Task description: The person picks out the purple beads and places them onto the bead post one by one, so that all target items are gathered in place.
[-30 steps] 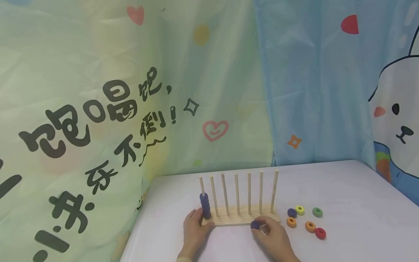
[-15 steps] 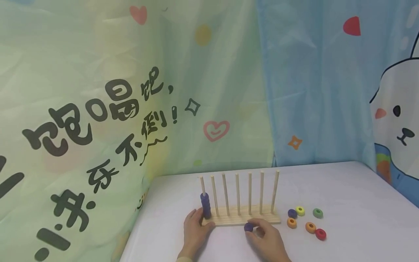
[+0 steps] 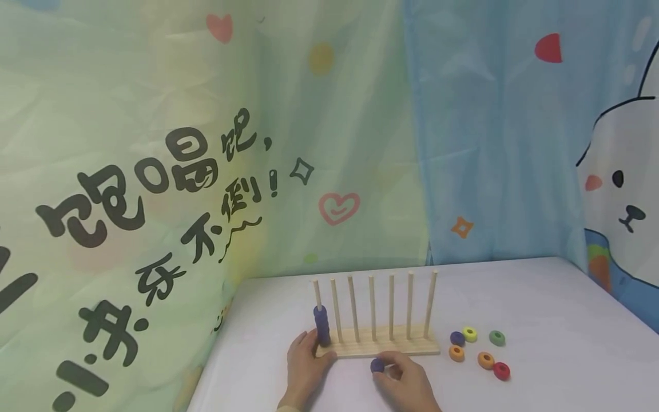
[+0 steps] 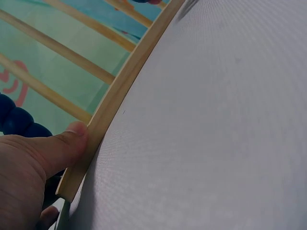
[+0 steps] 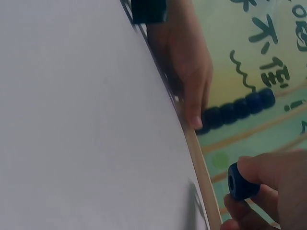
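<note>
A wooden peg rack (image 3: 378,347) with a row of upright pegs stands on the table. Its leftmost peg carries a stack of dark blue beads (image 3: 321,326). My left hand (image 3: 305,366) grips the left end of the base. In the left wrist view the thumb (image 4: 67,146) presses the base's edge beside the stack. My right hand (image 3: 407,380) pinches a blue bead (image 3: 377,365) between thumb and fingers, just in front of the base's middle. The right wrist view shows the hole of that bead (image 5: 242,182) facing sideways.
Right of the rack lie loose beads: a blue bead (image 3: 457,339), a yellow bead (image 3: 469,334), a green bead (image 3: 496,337), two orange beads (image 3: 485,360) and a red bead (image 3: 501,371). A printed curtain (image 3: 360,143) hangs behind the white tabletop (image 3: 556,320).
My right hand has moved left along the front of the rack with the blue bead. The left hand keeps its grip on the base. The camera has shifted slightly.
</note>
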`<state>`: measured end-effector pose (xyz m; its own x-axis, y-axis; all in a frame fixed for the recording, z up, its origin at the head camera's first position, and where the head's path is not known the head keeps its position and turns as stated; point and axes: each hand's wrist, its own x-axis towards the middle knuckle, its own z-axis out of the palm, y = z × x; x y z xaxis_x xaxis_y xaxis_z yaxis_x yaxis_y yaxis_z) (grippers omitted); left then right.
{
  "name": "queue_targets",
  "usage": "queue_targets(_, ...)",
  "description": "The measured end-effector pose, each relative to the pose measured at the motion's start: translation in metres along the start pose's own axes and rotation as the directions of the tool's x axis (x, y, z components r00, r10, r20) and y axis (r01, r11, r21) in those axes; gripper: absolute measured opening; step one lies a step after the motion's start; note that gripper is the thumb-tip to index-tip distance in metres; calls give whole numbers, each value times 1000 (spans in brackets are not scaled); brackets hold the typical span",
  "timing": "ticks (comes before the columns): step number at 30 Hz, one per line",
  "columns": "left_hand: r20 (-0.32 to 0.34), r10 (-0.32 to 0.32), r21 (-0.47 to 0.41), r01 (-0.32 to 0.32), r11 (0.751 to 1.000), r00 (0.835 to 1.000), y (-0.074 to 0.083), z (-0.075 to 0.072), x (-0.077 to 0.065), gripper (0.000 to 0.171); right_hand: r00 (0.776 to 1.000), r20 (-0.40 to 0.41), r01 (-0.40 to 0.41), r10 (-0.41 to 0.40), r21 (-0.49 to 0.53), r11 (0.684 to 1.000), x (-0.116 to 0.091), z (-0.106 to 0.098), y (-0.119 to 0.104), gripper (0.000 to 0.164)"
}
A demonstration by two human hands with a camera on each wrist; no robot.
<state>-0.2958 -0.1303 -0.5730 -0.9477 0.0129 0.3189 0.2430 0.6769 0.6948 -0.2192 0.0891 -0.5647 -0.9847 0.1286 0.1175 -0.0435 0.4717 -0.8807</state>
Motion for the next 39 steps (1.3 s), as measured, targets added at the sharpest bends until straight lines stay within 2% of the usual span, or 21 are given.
queue_targets(5,-7,-3,2,3,1000,1000,1,0,-1,58,998,34,47,-47,10,999,-2,7,-5,36)
queue_targets(12,4,-20,6,20,1000,1000,-1,2,1,59,993,21,113,-114,26,993,-3,10,-12,36)
queue_targets(17,10,-19,4,19,1000,1000,-3,3,1,60,977,25,209,-210,27,977,-3,11,-19,33)
queue_targets(23,-10,-16,11,16,1000,1000,-5,3,-1,61,957,61,281,-282,32,959,0,13,-28,32)
queue_targets(28,-12,-3,-5,3,1000,1000,-7,3,-2,61,954,53,293,-293,22,956,2,13,-39,35)
queue_targets(33,-28,39,-11,-40,999,999,-7,3,1,60,957,33,290,-290,-13,957,8,11,-49,32)
queue_targets(39,-8,12,-3,-12,1000,1000,-10,5,1,59,935,7,355,-355,-35,934,19,11,-57,29)
